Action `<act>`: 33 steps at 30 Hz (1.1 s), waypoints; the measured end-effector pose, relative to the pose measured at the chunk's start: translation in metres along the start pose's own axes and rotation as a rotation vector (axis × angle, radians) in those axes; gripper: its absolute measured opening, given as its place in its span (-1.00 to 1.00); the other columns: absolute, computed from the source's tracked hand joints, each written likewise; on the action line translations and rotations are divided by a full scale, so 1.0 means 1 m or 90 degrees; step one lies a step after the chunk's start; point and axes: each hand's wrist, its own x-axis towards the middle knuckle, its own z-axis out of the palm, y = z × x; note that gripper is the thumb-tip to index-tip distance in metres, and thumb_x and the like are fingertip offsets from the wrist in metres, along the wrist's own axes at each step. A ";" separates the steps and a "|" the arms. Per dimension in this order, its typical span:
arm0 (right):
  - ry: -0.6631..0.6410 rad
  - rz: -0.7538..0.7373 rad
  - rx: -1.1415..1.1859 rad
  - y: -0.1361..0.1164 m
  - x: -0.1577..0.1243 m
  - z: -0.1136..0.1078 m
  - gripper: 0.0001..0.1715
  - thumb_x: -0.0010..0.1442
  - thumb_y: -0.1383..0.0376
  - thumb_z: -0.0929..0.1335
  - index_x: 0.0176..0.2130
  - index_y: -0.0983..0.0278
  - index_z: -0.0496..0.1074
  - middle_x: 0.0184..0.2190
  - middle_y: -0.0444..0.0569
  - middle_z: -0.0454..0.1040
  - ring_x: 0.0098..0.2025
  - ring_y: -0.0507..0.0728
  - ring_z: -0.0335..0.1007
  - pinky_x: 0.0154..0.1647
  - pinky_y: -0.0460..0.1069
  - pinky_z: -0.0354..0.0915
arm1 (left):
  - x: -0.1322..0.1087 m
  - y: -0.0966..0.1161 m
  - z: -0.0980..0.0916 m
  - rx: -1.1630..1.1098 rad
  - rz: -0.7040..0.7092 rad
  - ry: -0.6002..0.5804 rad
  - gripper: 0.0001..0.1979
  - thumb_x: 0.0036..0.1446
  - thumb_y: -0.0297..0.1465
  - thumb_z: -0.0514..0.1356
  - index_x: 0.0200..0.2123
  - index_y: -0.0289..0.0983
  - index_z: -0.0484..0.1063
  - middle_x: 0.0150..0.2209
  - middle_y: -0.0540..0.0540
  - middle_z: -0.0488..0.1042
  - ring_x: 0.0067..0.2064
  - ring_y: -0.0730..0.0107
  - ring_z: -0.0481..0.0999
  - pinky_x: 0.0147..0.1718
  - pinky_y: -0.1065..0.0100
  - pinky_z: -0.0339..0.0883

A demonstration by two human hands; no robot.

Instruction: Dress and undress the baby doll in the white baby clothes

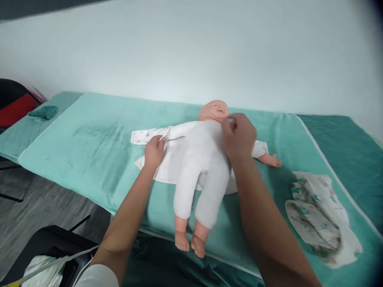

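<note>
A baby doll (206, 153) with a white cloth body lies face up on a green-covered bed (98, 139), its feet toward me. Under its back an open white shirt (166, 169) is spread, and a patterned sleeve (143, 136) stretches out to the left. My left hand (154, 150) pinches the shirt's edge beside the doll's arm on the left. Over the doll's shoulder on the right is my right hand (239, 135), its fingers curled near the chin; what they hold, if anything, is hidden. The doll's other arm emerges from a white sleeve (259, 148).
Crumpled patterned baby clothes (324, 219) lie on the bed at the right. A black chair (50, 243) holding white cloth stands at the lower left, and a black and red chair (14, 101) at the far left. A white wall (179, 48) rises behind the bed.
</note>
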 end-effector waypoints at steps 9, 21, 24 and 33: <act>-0.063 0.159 -0.108 0.037 -0.029 -0.020 -0.43 0.42 -0.03 0.21 0.05 0.22 0.59 -0.23 0.20 0.67 -0.16 0.41 0.56 -0.08 0.21 0.34 | 0.009 0.014 -0.007 -0.061 -0.028 0.015 -0.82 0.34 -0.28 0.11 -0.20 -0.22 0.46 -0.20 -0.07 0.60 -0.13 0.27 0.54 -0.05 0.29 0.32; -0.289 -0.135 0.297 0.028 -0.044 0.011 -0.36 0.40 0.01 0.26 0.32 0.24 0.36 0.13 0.15 0.59 0.11 0.33 0.56 0.21 0.26 0.41 | 0.055 0.059 -0.010 -0.007 0.006 -0.069 -0.83 0.31 -0.32 0.11 -0.27 -0.22 0.47 -0.25 -0.04 0.58 -0.16 0.28 0.49 -0.09 0.30 0.29; -0.325 -0.115 0.337 0.032 -0.045 0.014 -0.34 0.41 -0.03 0.28 0.35 0.19 0.33 0.10 0.12 0.60 0.11 0.31 0.55 0.23 0.23 0.40 | 0.061 0.074 -0.016 0.054 -0.009 -0.095 -0.85 0.30 -0.35 0.14 -0.29 -0.24 0.47 -0.24 -0.08 0.58 -0.15 0.24 0.48 -0.06 0.25 0.29; -0.312 -0.083 0.330 0.036 -0.044 0.015 -0.38 0.37 0.00 0.31 0.29 0.21 0.37 -0.08 0.02 0.63 -0.08 0.25 0.57 0.09 0.22 0.44 | 0.035 0.136 -0.051 -0.046 0.010 -0.358 -0.74 0.19 -0.47 0.23 -0.07 -0.28 0.62 -0.24 -0.11 0.60 -0.30 0.32 0.54 -0.19 0.25 0.40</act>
